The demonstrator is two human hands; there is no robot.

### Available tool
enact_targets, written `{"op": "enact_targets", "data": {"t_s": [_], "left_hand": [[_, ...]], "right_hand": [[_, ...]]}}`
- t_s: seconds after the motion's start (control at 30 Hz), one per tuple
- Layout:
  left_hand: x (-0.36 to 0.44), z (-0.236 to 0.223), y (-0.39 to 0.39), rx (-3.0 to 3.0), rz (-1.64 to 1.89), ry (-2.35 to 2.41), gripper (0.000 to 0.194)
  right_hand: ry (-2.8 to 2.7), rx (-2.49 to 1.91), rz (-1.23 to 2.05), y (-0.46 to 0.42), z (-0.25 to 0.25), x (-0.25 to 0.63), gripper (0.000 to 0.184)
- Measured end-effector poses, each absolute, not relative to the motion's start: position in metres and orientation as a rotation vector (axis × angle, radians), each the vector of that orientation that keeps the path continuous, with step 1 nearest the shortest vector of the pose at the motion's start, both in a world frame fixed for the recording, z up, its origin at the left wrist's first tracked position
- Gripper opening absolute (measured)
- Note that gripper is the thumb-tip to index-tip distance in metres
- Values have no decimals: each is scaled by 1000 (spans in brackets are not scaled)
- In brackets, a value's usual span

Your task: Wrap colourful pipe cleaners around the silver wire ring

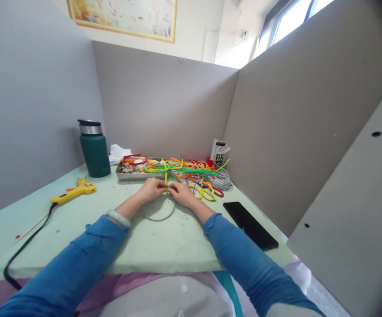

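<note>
while the left hand (153, 189) and right hand (182, 194) meet over the worktop (177, 246), fingertips pinched at a yellow stem (166, 175), its long axis points away toward the tray (138, 177); neither hand is nearer, and a grey loop (159, 220) curves below.

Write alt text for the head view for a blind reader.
Left hand and right hand meet at a yellow strip, by a gray ring, over a table. Behind are colorful strips and a metal tray; a yellow glue gun lies left, a black phone right.
</note>
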State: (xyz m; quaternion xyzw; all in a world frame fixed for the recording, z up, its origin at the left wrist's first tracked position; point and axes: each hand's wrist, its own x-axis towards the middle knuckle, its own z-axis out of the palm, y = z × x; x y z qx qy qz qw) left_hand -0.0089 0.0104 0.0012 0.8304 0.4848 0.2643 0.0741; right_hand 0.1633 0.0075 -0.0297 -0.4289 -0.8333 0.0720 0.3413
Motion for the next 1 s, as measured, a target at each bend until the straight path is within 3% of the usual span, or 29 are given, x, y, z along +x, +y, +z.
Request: {"op": "enact_targets", "data": {"t_s": [1.0], "left_hand": [[-9, 2, 10, 2502, 775, 1439, 30]], "right_hand": [[-2174, -1126, 204, 6, -28, 163, 22]]}}
